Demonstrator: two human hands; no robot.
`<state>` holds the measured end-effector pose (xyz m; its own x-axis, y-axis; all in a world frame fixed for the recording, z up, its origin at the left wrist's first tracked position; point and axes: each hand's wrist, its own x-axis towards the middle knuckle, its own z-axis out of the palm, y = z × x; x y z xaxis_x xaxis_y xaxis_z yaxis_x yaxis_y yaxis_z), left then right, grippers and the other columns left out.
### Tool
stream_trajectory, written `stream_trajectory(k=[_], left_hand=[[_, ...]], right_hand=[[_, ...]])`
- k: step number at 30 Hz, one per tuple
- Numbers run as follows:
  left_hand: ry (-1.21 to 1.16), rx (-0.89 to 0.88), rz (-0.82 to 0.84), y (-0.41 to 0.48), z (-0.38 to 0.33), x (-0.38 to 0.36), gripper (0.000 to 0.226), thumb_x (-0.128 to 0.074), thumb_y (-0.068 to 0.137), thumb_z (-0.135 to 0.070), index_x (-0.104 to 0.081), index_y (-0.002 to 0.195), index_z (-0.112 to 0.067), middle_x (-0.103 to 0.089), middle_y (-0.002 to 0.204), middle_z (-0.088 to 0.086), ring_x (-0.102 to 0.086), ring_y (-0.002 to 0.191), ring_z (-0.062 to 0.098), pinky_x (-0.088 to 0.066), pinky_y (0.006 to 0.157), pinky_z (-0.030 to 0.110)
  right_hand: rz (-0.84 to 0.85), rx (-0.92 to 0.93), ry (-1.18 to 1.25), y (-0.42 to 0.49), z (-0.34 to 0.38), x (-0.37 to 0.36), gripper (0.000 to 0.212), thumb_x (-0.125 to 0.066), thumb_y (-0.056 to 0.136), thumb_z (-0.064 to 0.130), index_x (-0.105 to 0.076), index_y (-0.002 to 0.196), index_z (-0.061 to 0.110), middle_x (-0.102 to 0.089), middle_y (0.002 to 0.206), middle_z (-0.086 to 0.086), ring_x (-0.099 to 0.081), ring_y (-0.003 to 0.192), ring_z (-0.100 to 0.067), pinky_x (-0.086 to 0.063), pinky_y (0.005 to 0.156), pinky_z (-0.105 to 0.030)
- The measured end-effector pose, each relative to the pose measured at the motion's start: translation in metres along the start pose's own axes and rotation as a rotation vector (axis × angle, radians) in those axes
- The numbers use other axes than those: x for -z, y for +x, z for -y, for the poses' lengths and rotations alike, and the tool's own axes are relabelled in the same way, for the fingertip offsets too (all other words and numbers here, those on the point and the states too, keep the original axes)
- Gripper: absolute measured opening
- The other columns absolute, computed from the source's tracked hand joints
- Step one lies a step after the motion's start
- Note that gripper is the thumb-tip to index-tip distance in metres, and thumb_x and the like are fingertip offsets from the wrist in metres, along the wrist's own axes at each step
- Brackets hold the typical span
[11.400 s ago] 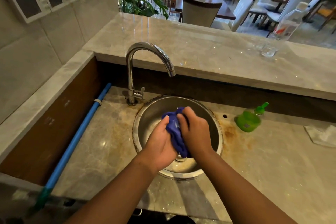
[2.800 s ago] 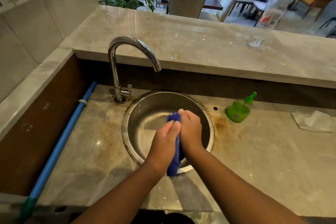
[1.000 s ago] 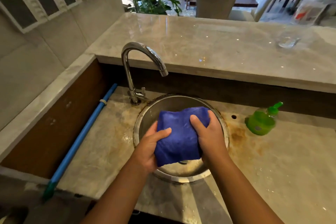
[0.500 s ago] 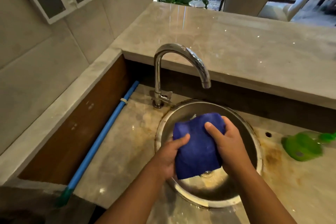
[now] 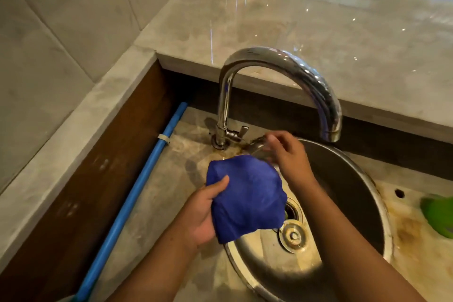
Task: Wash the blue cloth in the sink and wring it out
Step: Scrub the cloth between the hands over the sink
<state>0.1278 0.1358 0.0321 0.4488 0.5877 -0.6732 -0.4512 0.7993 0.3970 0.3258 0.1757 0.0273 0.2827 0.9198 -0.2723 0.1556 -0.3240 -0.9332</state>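
One stained marble counter (image 5: 157,193) surrounds the sink (image 5: 355,179), seemingly wet.

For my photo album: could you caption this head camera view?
Left hand holds the blue cloth over the sink; right hand reaches toward the tap lever.

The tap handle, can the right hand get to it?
Probably yes. The right hand is already up beside the tap handle, fingers almost on it, with nothing between them. The left hand holds the cloth lower down, out of the way.

Stained marble counter (image 5: 157,203), round steel sink (image 5: 348,179), chrome faucet (image 5: 282,61), blue pipe (image 5: 137,186)
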Motion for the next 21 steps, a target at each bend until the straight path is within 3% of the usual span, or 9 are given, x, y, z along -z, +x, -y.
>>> stream_trajectory(k=[3,6,10,15,21], left_hand=[[-0.046,-0.012,-0.019,-0.002,-0.008,0.009,0.035,-0.061,0.084,-0.021,-0.068,0.115,-0.007,-0.074,0.116,0.017,-0.074,0.099,0.032,-0.05,0.095,0.047],[-0.067,-0.02,-0.051,-0.005,-0.012,0.016,0.036,-0.061,0.085,-0.022,-0.068,0.117,-0.008,-0.074,0.116,0.017,-0.073,0.101,0.034,-0.05,0.094,0.048],[-0.067,-0.001,-0.082,-0.005,-0.012,0.024,0.048,-0.063,0.084,-0.024,-0.062,0.13,-0.009,-0.07,0.125,0.017,-0.063,0.119,0.037,-0.047,0.102,0.051],[-0.094,0.028,-0.072,-0.003,-0.012,0.028,0.044,-0.062,0.084,-0.023,-0.065,0.125,-0.008,-0.071,0.123,0.018,-0.064,0.117,0.037,-0.048,0.1,0.05],[-0.1,0.036,-0.075,-0.005,-0.009,0.025,0.042,-0.062,0.084,-0.023,-0.066,0.122,-0.007,-0.072,0.12,0.018,-0.066,0.112,0.036,-0.05,0.094,0.048]], right_hand=[[0.093,0.05,-0.023,0.019,0.008,-0.026,0.031,-0.044,0.104,0.039,-0.059,0.129,0.028,-0.062,0.116,0.013,-0.063,0.102,-0.003,-0.055,0.082,-0.025],[0.204,-0.002,0.027,0.026,0.005,-0.043,0.043,-0.033,0.106,0.047,-0.056,0.137,0.028,-0.058,0.13,0.008,-0.058,0.117,-0.01,-0.051,0.087,-0.024],[0.192,0.014,0.126,0.029,-0.002,-0.056,0.039,-0.034,0.106,0.046,-0.07,0.111,0.031,-0.071,0.118,0.0,-0.068,0.11,-0.021,-0.057,0.096,-0.045],[0.161,-0.029,0.195,0.033,-0.003,-0.061,0.037,-0.037,0.106,0.042,-0.071,0.103,0.029,-0.075,0.106,0.001,-0.073,0.098,-0.025,-0.059,0.093,-0.042],[0.196,-0.062,0.302,0.031,-0.002,-0.06,0.033,-0.041,0.107,0.031,-0.072,0.108,0.021,-0.072,0.116,-0.004,-0.068,0.112,-0.025,-0.056,0.098,-0.036]])
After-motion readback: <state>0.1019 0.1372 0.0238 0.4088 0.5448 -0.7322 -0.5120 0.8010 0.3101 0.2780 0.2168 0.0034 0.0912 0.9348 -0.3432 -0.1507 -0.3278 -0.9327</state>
